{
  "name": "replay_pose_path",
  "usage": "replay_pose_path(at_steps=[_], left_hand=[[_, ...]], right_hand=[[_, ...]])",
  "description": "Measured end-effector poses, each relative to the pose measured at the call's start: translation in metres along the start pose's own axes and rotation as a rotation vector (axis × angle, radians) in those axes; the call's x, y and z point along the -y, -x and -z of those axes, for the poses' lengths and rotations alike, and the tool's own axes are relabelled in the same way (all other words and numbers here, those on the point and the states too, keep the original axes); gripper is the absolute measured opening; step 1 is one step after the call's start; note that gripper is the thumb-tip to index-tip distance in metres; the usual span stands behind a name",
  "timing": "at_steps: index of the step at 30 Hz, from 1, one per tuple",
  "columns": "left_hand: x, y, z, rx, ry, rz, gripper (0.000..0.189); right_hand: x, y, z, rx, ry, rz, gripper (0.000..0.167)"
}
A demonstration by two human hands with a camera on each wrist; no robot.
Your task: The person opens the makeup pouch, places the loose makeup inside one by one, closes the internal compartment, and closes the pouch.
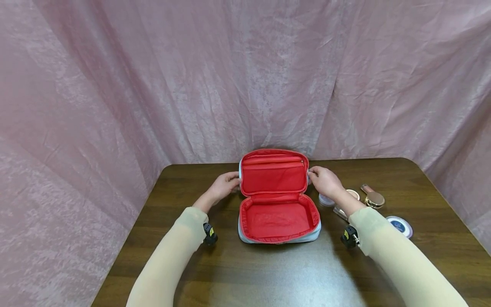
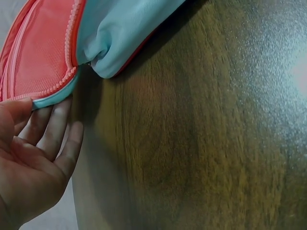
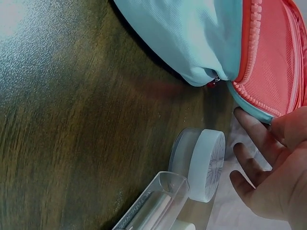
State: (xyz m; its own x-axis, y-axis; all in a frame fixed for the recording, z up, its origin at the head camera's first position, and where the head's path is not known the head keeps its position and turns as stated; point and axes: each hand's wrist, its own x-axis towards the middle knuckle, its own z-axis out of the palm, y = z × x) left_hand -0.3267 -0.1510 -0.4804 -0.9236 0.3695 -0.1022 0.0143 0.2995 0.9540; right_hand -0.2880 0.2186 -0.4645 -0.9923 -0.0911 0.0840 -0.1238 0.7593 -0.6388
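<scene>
A light blue cosmetic bag [image 1: 280, 238] with a red lining stands unzipped in the middle of the wooden table. Its lid [image 1: 274, 179] is raised at the back, showing a zipped inner pocket, and the base holds nothing. My left hand [image 1: 223, 186] pinches the lid's left edge, thumb on the inner side and fingers behind it in the left wrist view. On the opposite edge, my right hand [image 1: 326, 181] grips the lid between thumb and index finger. Its other fingers are spread apart below the edge in the right wrist view.
Right of the bag lie a round white-lidded jar [image 3: 206, 165], a clear-cased tube [image 3: 158, 201], a pinkish tube [image 1: 366, 188], a gold compact [image 1: 375, 199] and a white round case [image 1: 400, 225] with a blue centre. A pink curtain [image 1: 245, 76] hangs behind the table.
</scene>
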Motion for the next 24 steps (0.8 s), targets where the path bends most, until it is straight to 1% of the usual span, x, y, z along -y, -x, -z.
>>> replay_pose_path(at_steps=[3,11,24], left_hand=[[0.0012,0.0004,0.001,0.024,0.021,-0.004,0.041],[0.0013,0.0009,0.002,0.016,-0.01,0.014,0.047],[-0.0028,0.0029,0.0018,0.032,-0.042,0.01,0.053]], right_hand=[[-0.0004,0.0,0.0001,0.001,0.005,0.005,0.029],[-0.0013,0.0002,0.001,0.01,-0.002,0.006,0.03],[-0.0017,0.0001,0.0009,0.006,-0.012,0.016,0.029]])
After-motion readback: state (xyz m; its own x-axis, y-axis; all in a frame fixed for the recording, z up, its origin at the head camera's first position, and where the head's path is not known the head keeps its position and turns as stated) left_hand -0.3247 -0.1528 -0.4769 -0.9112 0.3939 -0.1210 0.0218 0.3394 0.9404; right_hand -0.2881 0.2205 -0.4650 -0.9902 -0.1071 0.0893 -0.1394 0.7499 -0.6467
